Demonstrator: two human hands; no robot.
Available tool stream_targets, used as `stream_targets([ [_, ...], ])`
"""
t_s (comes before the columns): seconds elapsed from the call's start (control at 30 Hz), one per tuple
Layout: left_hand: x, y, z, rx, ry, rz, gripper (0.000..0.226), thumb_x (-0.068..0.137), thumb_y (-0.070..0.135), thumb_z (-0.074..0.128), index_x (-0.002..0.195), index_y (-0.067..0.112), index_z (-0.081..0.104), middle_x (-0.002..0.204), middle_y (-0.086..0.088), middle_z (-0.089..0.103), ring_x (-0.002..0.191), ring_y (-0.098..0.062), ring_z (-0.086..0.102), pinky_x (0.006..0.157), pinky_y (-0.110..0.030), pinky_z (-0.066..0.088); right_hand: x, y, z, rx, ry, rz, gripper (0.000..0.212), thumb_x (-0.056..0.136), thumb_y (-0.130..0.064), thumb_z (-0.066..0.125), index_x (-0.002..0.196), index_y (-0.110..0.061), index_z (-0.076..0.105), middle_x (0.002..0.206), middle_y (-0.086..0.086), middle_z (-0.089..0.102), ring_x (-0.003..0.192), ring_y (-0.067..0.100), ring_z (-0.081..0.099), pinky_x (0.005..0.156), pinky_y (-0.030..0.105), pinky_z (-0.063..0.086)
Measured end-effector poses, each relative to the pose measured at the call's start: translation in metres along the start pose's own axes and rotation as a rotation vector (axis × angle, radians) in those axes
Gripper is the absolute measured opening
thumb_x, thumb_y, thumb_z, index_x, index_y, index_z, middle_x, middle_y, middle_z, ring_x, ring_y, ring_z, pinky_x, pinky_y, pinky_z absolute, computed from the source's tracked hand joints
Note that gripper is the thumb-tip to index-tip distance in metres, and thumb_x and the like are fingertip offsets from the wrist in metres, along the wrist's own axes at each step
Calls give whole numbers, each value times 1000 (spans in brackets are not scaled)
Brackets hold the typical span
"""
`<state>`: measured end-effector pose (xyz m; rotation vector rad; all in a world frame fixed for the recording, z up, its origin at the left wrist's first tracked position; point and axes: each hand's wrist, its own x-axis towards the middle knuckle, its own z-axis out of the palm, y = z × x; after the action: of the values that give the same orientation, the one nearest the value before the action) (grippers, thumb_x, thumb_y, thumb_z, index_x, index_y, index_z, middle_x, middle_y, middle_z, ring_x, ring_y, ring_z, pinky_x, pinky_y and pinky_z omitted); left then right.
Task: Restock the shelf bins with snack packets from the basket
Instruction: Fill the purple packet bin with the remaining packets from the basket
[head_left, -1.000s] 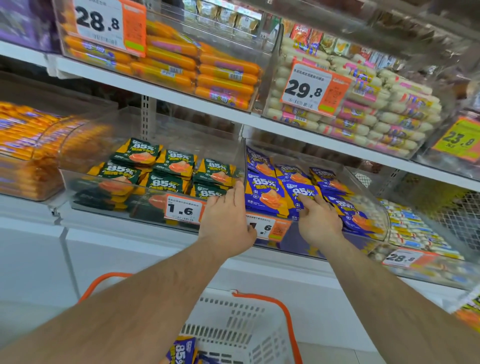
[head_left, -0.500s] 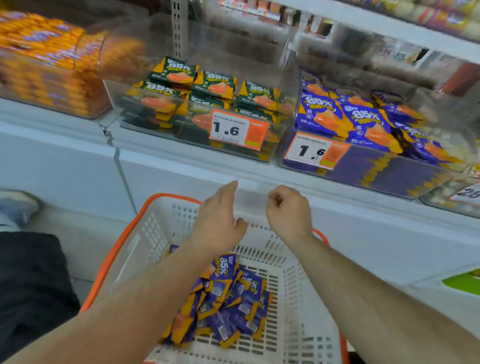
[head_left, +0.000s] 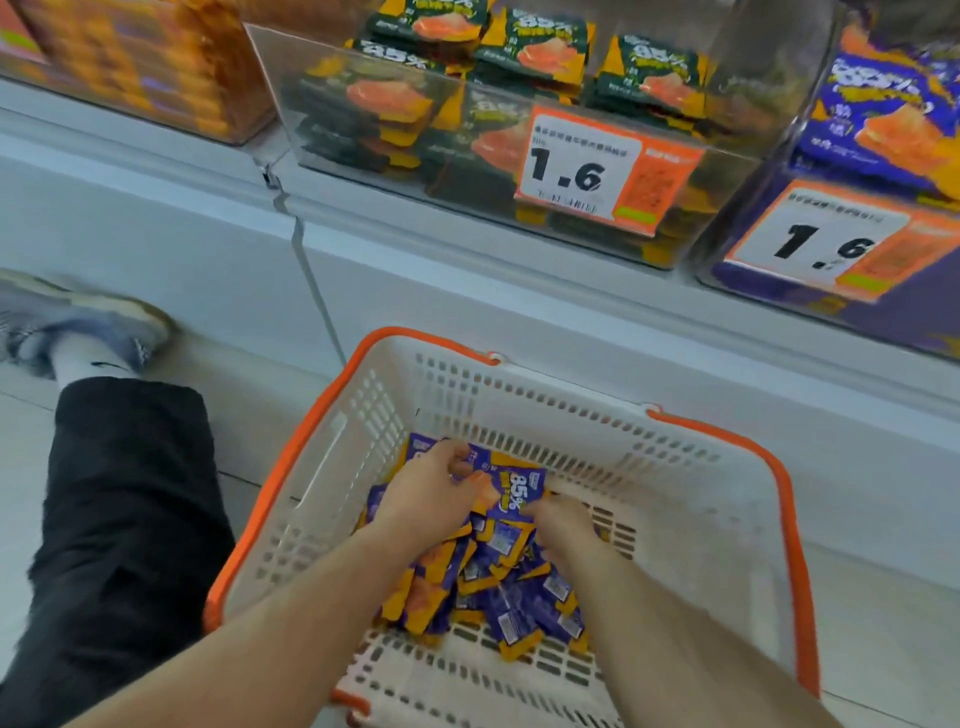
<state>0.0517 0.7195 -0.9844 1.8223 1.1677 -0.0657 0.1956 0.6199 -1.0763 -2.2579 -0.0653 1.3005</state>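
Both hands are down in the white plastic basket with orange rim on the floor: the left hand curls around purple-and-orange snack packets, the right hand pinches one. A loose handful could shed slippery packets on the lift. Farther up, the clear bin of green packets sits just beside the clear bin of purple packets, inviting a mix-up.

Both forearms are bare, with no sleeve, watch or ring showing on the left hand or the right hand. 1 leg wears loose black trousers, a white sock with a small dark mark, and a grey-blue trainer with a pale sole
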Motion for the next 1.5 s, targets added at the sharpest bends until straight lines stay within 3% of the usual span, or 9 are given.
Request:
stream_targets([
  [0.1,1,-6,0,-45,10,-45,45,96,22,52,140,20,45,122,8,59,101,-14,60,75,-35,56,3,-6,8,45,19,32,21,85,-19,68,95,-5,57,92,16,55,85,31,53,81,53,47],
  [0.27,-2,-15,-1,-65,-9,-108,44,95,14,48,138,25,45,114,14,57,88,-3,59,48,-17,46,127,45,41,-101,90,16,123,22,-89,76,129,-36,49,137,0,53,118,28,52,99,52,48],
  [0.5,6,-20,-5,-23,0,-128,42,94,13,49,134,27,49,107,17,57,99,-5,54,54,-16,47,36,-6,30,-368,176,-39,109,64,-69,75,148,-20,26,148,17,29,136,39,29,109,54,30],
  [0.67,6,-19,0,-7,-16,-122,44,94,13,48,135,26,47,111,14,59,92,-3,54,56,-11,45,34,-15,43,-397,300,-236,31,87,-39,67,112,-24,55,137,9,43,130,34,38,107,47,31],
  [0.77,2,-14,1,-23,-19,-108,45,93,12,47,136,26,47,105,18,58,95,-14,62,58,-23,53,20,-29,47,-163,257,-287,6,93,-21,59,91,-17,55,98,3,59,97,27,54,87,39,45],
  [0.9,-6,-6,0,-40,-1,-43,44,92,13,50,134,25,49,105,19,58,99,-14,63,76,-37,58,-5,-40,27,-57,296,-391,6,94,-8,49,90,-10,53,77,-2,50,77,21,49,58,32,34],
  [1.17,-20,27,-11,-172,68,120,55,98,35,55,148,26,36,153,1,38,136,-18,40,101,-29,38,-70,-70,-52,-218,252,-647,18,97,-7,43,99,-18,57,98,3,64,85,25,62,69,38,48],
  [1.3,-36,60,-13,-434,10,194,27,99,26,54,126,26,60,112,4,66,75,4,60,59,-7,43,-116,-89,-85,-266,184,-712,26,94,-4,50,83,-27,57,98,-1,69,88,21,66,78,41,57],
  [1.5,-53,104,-16,-751,121,251,20,95,8,57,89,24,68,70,16,72,69,-2,66,63,-16,51,-176,-94,-124,-476,676,-1057,29,80,-16,70,108,-15,69,119,3,60,114,24,54,99,31,39],
])
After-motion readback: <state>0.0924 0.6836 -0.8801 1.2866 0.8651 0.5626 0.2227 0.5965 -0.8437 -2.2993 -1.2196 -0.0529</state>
